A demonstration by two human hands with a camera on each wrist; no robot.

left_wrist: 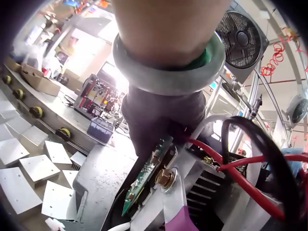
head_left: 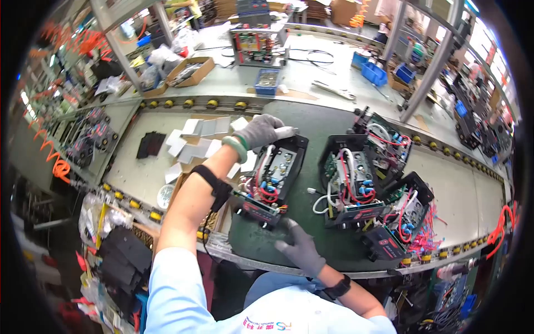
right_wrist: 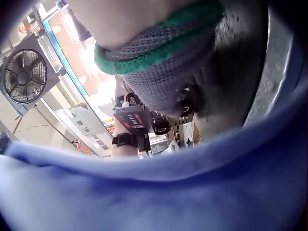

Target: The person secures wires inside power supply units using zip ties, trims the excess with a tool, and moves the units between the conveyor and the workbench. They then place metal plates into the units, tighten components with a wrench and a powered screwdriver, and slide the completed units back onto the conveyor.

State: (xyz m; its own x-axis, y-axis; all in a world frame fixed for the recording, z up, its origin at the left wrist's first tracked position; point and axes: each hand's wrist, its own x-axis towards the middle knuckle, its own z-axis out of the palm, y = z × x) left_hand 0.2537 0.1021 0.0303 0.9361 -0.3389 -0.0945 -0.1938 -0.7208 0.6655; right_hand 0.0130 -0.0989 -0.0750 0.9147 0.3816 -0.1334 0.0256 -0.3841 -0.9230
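Note:
A welding machine (head_left: 278, 172) with its cover off, showing wires and metal blocks in a black casing, lies on the dark green mat (head_left: 311, 119). My gloved left hand (head_left: 257, 132) grips the far end of its casing, with a finger stretched along the rear edge. The left wrist view shows a green circuit board (left_wrist: 144, 180) and red and black cables close below that hand. Nearer my body, my gloved right hand (head_left: 303, 250) has its thumb and forefinger spread beside the front panel (head_left: 256, 210). In the right wrist view this hand overlaps the machine's round sockets (right_wrist: 162, 127).
More uncovered machines (head_left: 350, 178) stand on the right of the mat, beside a heap of pink wires (head_left: 431, 231). Light metal heat sinks (head_left: 194, 150) lie to the left. Yellow-wheeled roller rails (head_left: 211, 104) edge the bench. Behind are a blue bin (head_left: 267, 81) and a cardboard box (head_left: 192, 71).

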